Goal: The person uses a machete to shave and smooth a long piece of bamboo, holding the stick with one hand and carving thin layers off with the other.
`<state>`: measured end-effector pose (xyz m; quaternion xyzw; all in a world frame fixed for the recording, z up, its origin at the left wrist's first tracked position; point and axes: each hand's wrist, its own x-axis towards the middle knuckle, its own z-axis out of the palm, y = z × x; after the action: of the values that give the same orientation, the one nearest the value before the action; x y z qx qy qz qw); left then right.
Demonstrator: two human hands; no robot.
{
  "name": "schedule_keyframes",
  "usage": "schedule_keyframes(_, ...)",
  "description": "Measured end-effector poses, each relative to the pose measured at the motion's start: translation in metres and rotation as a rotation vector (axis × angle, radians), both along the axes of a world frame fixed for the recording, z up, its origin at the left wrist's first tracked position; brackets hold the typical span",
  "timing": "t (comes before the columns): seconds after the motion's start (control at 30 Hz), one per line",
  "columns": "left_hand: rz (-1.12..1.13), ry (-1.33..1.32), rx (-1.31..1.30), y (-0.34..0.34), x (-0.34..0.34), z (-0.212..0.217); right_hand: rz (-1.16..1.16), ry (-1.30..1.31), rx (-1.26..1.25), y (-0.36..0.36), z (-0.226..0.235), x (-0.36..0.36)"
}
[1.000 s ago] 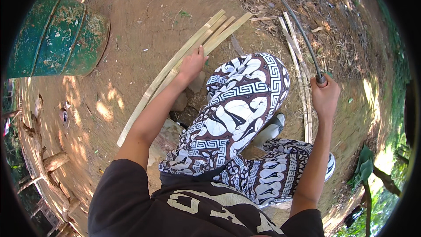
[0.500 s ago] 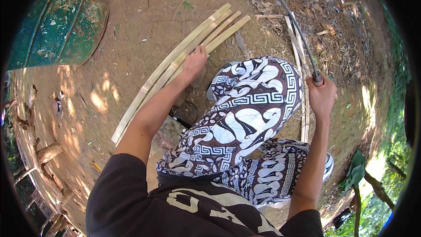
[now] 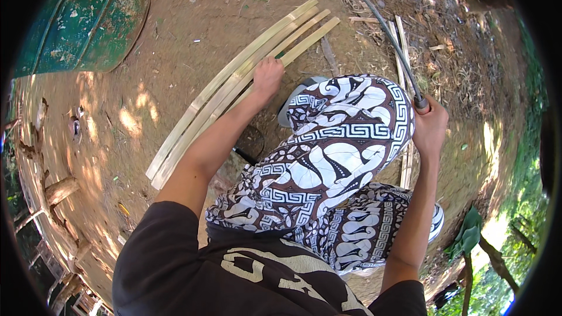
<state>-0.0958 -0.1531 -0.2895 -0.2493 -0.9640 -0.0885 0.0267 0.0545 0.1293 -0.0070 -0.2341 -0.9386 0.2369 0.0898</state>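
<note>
Several long, pale bamboo strips (image 3: 218, 79) lie side by side on the dirt ahead and to the left, fanned slightly apart. My left hand (image 3: 268, 76) is closed over the nearer strips, about midway along, and seems to grip one; my knuckles hide the exact hold. On the right, beside my patterned knee, my right hand (image 3: 430, 126) is wrapped round the handle of a machete (image 3: 389, 34). Its long dark blade points forward and a little left, above two split strips on the ground.
A rusty green drum (image 3: 88, 23) lies at the far left. Those pale split strips (image 3: 403, 52) rest beyond my right knee. A black-handled object (image 3: 244, 155) is by my left thigh. Branches and logs (image 3: 61, 190) line the left side; green leaves (image 3: 466, 235) are at the right.
My left hand has shifted slightly right, its fingers now more curled. The bamboo strips have spread apart at their near ends. The machete's tip has swung a little left.
</note>
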Motion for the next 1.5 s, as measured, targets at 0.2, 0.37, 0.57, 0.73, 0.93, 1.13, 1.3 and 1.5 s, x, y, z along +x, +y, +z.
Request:
schedule_keyframes(0.2,-0.010,0.114,-0.042,-0.011,0.004,0.009,0.014,-0.012,0.068,-0.007,0.024,0.005)
schedule_keyframes(0.37,0.021,0.137,-0.008,-0.018,0.004,0.008,0.049,-0.043,0.141,-0.013,0.049,0.012)
schedule_keyframes(0.57,0.014,0.158,0.046,-0.018,0.003,0.015,0.068,-0.093,0.197,-0.011,0.056,0.033)
schedule_keyframes(0.73,0.022,0.173,0.107,-0.020,0.000,0.009,-0.002,-0.129,0.154,0.002,0.047,0.048)
schedule_keyframes(0.93,0.034,0.179,0.094,-0.022,0.002,0.003,-0.098,-0.089,0.104,0.013,0.046,0.051)
schedule_keyframes(1.13,0.080,0.154,0.055,-0.034,-0.004,0.009,-0.103,-0.054,0.043,0.018,0.043,0.057)
schedule_keyframes(1.3,0.375,0.122,0.001,-0.056,0.000,0.027,-0.086,-0.087,0.124,0.016,0.042,0.060)
schedule_keyframes(1.5,0.350,-0.137,-0.032,-0.068,0.014,0.029,-0.078,-0.102,0.214,0.017,0.040,0.060)
